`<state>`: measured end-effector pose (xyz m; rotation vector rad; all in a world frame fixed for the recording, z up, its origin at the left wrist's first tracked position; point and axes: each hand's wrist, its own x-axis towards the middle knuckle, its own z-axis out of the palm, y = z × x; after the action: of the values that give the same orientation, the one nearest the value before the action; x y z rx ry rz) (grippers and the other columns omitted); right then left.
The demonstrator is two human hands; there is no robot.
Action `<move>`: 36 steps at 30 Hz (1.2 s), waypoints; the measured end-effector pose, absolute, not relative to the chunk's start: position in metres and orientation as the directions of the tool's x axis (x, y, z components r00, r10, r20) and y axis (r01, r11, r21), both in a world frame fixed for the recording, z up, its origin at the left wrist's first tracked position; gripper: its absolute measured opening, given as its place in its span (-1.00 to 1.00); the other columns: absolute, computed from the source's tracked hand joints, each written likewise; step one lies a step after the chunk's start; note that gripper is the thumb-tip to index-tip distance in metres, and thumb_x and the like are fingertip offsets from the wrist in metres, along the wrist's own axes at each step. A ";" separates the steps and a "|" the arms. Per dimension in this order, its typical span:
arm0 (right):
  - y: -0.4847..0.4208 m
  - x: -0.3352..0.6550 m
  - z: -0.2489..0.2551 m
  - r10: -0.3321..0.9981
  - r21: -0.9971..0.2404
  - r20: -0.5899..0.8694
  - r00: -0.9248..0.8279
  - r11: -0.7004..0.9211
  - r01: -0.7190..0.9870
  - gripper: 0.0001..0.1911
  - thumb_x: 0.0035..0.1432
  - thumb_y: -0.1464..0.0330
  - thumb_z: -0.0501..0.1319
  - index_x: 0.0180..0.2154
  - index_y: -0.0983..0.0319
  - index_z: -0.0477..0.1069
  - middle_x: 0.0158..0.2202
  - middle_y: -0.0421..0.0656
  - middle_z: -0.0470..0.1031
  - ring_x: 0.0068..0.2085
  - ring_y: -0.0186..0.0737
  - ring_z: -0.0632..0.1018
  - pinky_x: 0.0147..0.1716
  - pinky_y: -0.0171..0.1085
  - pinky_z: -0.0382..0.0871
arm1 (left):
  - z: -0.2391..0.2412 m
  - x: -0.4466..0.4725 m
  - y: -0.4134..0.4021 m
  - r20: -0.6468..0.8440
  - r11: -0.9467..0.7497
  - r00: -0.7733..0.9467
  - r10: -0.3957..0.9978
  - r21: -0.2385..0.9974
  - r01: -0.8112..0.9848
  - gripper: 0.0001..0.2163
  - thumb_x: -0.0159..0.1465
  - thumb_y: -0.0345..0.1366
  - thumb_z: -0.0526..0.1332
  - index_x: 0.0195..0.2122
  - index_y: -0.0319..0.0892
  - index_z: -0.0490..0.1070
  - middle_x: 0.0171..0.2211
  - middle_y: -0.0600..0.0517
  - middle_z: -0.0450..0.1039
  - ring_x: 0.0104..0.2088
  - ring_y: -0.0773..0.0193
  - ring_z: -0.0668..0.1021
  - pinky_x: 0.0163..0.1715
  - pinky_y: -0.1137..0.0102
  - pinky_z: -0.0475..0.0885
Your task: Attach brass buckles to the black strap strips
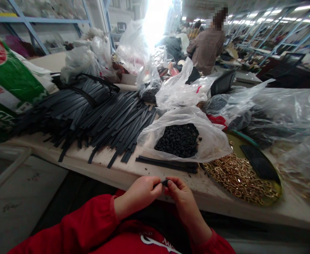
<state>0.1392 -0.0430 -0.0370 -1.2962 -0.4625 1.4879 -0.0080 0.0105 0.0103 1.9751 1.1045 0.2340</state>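
Observation:
My left hand (141, 194) is closed, with thumb and finger pinching a short visible part of a black strip (165, 182) at the table's front edge. The fingers of my right hand (180, 194) are closed on the other end of it; the rest of the strip is hidden by the hands. Just beyond lie several flat black straps (168, 164) side by side. Behind them an open clear plastic bag (215, 144) holds a heap of small black pieces (180, 139). To the right, gold metal buckles (236, 176) fill part of a round yellowish tray (275, 180).
A large pile of black straps (115, 120) covers the table's left side, next to a green printed sack (14, 81). A dark rectangular object (260, 162) lies in the tray. Plastic bags (281, 106) crowd the back right. A person (206, 47) stands farther off.

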 end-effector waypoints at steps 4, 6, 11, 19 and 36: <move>-0.043 0.140 -0.035 0.870 -0.807 -0.475 0.135 -0.369 -0.462 -0.73 -0.16 0.25 0.36 -0.37 0.22 0.44 -0.47 -0.28 0.47 -0.50 -0.42 0.46 -0.43 -0.39 0.33 | 0.009 -0.009 0.007 -0.224 -0.279 0.606 0.763 0.731 0.622 -0.74 0.22 -0.28 -0.02 -0.48 -0.20 0.41 -0.57 0.06 0.39 -0.56 0.34 0.36 -0.58 0.45 0.02; -0.045 0.141 -0.035 0.888 -0.847 -0.437 0.142 -0.353 -0.397 -0.75 -0.15 0.27 0.35 -0.37 0.23 0.44 -0.51 -0.29 0.46 -0.51 -0.43 0.45 -0.45 -0.41 0.31 | 0.008 -0.009 0.005 -0.227 -0.278 0.613 0.757 0.737 0.616 -0.73 0.22 -0.28 -0.03 -0.49 -0.20 0.40 -0.57 0.06 0.38 -0.56 0.33 0.36 -0.58 0.45 0.02; -0.047 0.143 -0.038 0.872 -0.792 -0.479 0.101 -0.379 -0.479 -0.75 -0.17 0.29 0.37 -0.39 0.23 0.43 -0.52 -0.30 0.45 -0.52 -0.45 0.45 -0.46 -0.42 0.31 | 0.006 -0.007 0.006 -0.241 -0.261 0.616 0.750 0.748 0.611 -0.72 0.22 -0.27 -0.03 -0.51 -0.21 0.40 -0.58 0.07 0.37 -0.56 0.34 0.35 -0.59 0.46 0.03; -0.049 0.139 -0.045 0.876 -0.787 -0.478 0.056 -0.399 -0.471 -0.72 -0.21 0.28 0.39 -0.41 0.24 0.42 -0.57 -0.30 0.44 -0.54 -0.43 0.43 -0.50 -0.42 0.30 | 0.004 -0.006 0.003 -0.263 -0.307 0.614 0.744 0.682 0.664 -0.71 0.23 -0.24 -0.04 -0.46 -0.19 0.43 -0.53 0.07 0.43 -0.53 0.33 0.39 -0.56 0.47 0.06; -0.059 0.143 -0.035 0.893 -0.802 -0.450 -0.008 -0.408 -0.435 -0.68 -0.14 0.25 0.35 -0.36 0.26 0.33 -0.62 -0.30 0.42 -0.60 -0.46 0.40 -0.55 -0.44 0.22 | 0.012 -0.012 0.006 -0.437 -0.088 0.694 0.572 0.809 0.581 -0.69 0.23 -0.16 -0.08 -0.47 -0.21 0.32 -0.63 0.13 0.25 -0.62 0.39 0.33 -0.65 0.54 0.17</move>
<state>0.1431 -0.0593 -0.0346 -1.2176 -0.5524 1.6305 -0.0122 0.0057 0.0121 1.7452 0.9250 -0.0096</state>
